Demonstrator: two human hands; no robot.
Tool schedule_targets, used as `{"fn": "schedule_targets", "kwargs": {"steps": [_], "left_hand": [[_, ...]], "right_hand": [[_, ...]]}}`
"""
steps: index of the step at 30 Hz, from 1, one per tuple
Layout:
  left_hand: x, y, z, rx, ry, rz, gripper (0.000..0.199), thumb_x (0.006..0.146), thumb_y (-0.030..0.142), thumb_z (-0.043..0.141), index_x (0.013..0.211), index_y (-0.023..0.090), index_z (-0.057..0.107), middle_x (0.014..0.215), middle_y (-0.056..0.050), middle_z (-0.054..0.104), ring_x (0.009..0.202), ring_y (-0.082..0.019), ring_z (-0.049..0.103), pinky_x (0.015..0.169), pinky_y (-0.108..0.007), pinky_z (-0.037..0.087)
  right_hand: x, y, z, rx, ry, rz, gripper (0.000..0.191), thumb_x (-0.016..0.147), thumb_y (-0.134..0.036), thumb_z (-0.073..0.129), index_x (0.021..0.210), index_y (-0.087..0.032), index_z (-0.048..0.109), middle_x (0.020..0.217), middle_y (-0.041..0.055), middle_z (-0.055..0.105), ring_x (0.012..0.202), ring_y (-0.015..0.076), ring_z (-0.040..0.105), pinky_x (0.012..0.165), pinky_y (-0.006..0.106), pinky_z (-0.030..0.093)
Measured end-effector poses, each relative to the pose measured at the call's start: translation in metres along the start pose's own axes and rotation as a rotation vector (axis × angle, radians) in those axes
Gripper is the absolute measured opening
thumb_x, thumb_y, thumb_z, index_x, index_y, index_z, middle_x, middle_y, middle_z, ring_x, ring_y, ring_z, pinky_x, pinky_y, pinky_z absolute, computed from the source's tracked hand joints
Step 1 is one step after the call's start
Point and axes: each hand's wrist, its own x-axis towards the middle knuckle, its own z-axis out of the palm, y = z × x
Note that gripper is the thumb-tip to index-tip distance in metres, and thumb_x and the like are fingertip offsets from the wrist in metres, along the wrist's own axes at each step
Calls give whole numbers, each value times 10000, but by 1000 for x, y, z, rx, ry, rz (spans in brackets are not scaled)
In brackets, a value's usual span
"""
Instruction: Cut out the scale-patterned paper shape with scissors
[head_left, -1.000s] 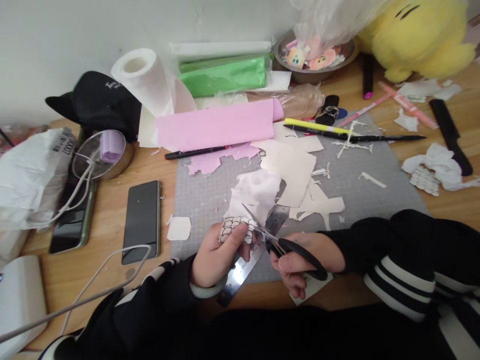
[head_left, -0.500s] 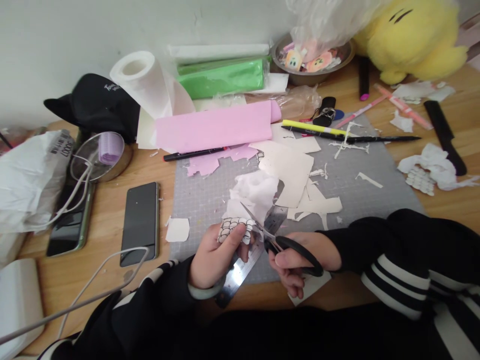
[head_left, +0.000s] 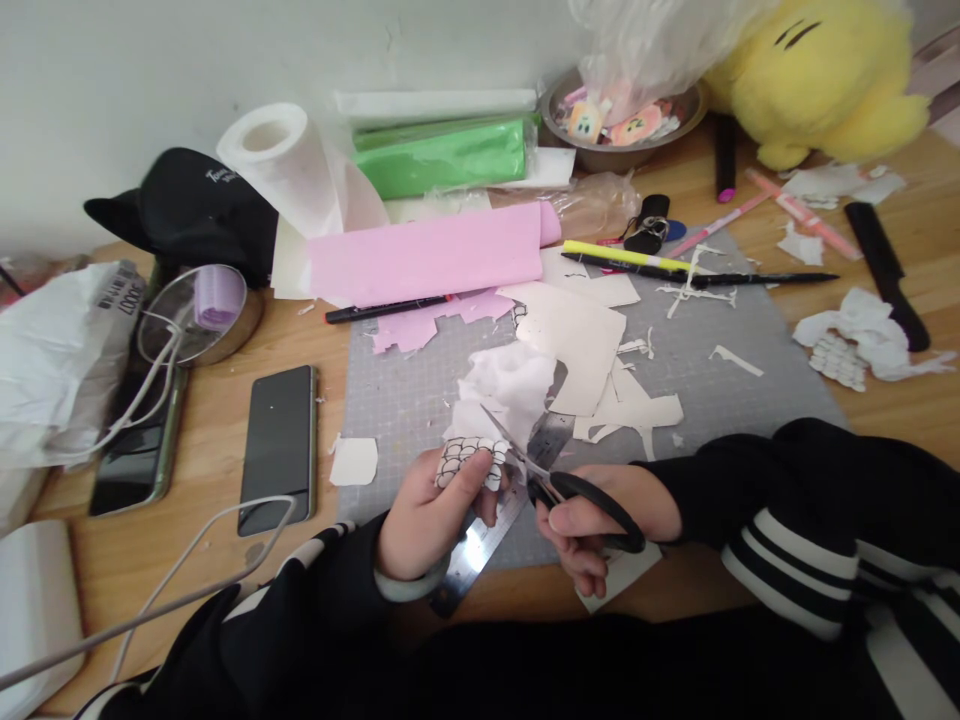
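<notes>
My left hand [head_left: 429, 510] pinches a small piece of white paper [head_left: 463, 458] drawn with black scale-like outlines, thumb on top. In my right hand [head_left: 592, 515] are scissors with black handles [head_left: 619, 515]. Their blades [head_left: 517, 447] stand apart at the right edge of the paper piece; whether they touch it I cannot tell. Just behind lies crumpled white tissue [head_left: 510, 380]. A metal ruler [head_left: 474, 555] runs under both hands on the grey cutting mat [head_left: 405, 400]. Part of the paper is covered by my thumb.
Cream paper offcuts [head_left: 581, 340] and folded pink paper [head_left: 427, 255] lie beyond my hands. A phone [head_left: 277, 445] and a cable [head_left: 187, 535] are at left. To the right are a black comb [head_left: 885, 270] and pens [head_left: 705, 275]. A metal bowl [head_left: 626, 150] stands at the back.
Almost nothing differs. The whole view has shifted very slightly; both hands, the scissors and the paper piece keep their places.
</notes>
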Motion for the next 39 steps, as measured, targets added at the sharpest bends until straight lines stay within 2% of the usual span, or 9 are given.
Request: {"fn": "schedule_targets", "kwargs": {"steps": [6, 17, 24, 30, 39], "left_hand": [[0, -2, 0, 2, 13, 2, 422, 828, 468, 471, 544, 171, 568, 379, -1, 517, 413, -130, 471, 451, -249, 404], [1, -3, 0, -9, 12, 33, 415, 840, 437, 474, 539, 170, 576, 385, -2, 519, 433, -132, 487, 489, -248, 423], [-1, -4, -1, -16, 7, 44, 398, 853, 402, 468, 549, 171, 584, 388, 12, 520, 432, -117, 485, 497, -232, 420], [-1, -5, -1, -34, 0, 40, 398, 852, 422, 472, 573, 169, 601, 392, 10, 527, 437, -120, 489, 491, -235, 415], [0, -3, -1, -25, 3, 16, 414, 839, 440, 482, 545, 166, 580, 393, 2, 525, 430, -126, 484, 472, -244, 407]], "right_hand": [[0, -4, 3, -21, 21, 36, 657, 407, -730, 647, 574, -134, 428, 368, -51, 463, 445, 90, 554, 442, 192, 483], [1, -2, 3, -16, 4, 18, 628, 447, -708, 649, 582, -133, 436, 372, -49, 470, 449, 89, 558, 447, 193, 490], [7, 7, -4, 2, -70, -34, 614, 494, -705, 639, 605, -136, 436, 377, -41, 479, 450, 105, 568, 429, 208, 501], [4, 2, -2, -1, -30, 20, 650, 431, -724, 652, 595, -133, 434, 368, -47, 471, 450, 95, 565, 438, 192, 497], [1, 2, -2, -1, -17, -12, 603, 494, -686, 655, 600, -126, 457, 398, -33, 487, 469, 107, 573, 453, 212, 499]]}}
